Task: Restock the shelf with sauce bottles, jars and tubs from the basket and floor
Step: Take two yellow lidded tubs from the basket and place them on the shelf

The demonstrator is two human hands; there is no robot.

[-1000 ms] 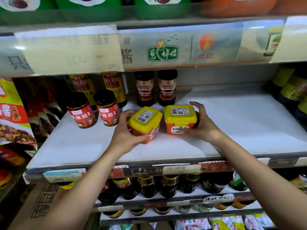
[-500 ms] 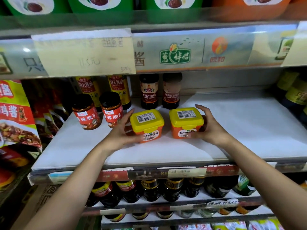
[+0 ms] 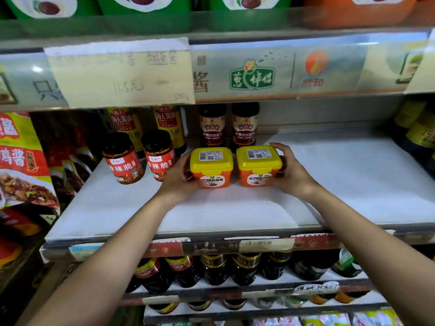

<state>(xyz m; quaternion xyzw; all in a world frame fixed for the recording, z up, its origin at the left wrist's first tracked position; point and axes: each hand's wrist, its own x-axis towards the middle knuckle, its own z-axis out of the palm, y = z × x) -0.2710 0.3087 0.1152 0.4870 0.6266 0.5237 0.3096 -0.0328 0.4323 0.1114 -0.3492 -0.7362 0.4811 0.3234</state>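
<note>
Two square tubs stand side by side on the white shelf (image 3: 235, 208), upright and nearly touching. Each has an orange plastic body with rounded corners, a bright yellow snap-on lid with a small front tab, a white barcode sticker on top and a round-edged label on the front face. The left tub (image 3: 211, 167) is gripped by the left hand (image 3: 179, 182), whose fingers wrap its left side and lower front edge. The right tub (image 3: 258, 164) is gripped by the right hand (image 3: 292, 172), with fingers curled over the lid's far right corner and the thumb against the front right side.

Just left of the tubs are two glass chilli jars (image 3: 138, 158) with black screw lids and red labels, the contents reddish and flecked. Behind them stand two tall soy sauce bottles (image 3: 148, 128) with yellow and red labels, and directly behind the tubs two dark brown bottles (image 3: 228, 125) with glossy sides and brown labels. The shelf surface is smooth, matte and bare to the right. A clear plastic strip with a yellowed handwritten paper sign (image 3: 120, 74) runs along the shelf edge above. Below, rows of dark bottles (image 3: 235, 269) fill the lower shelves.
</note>
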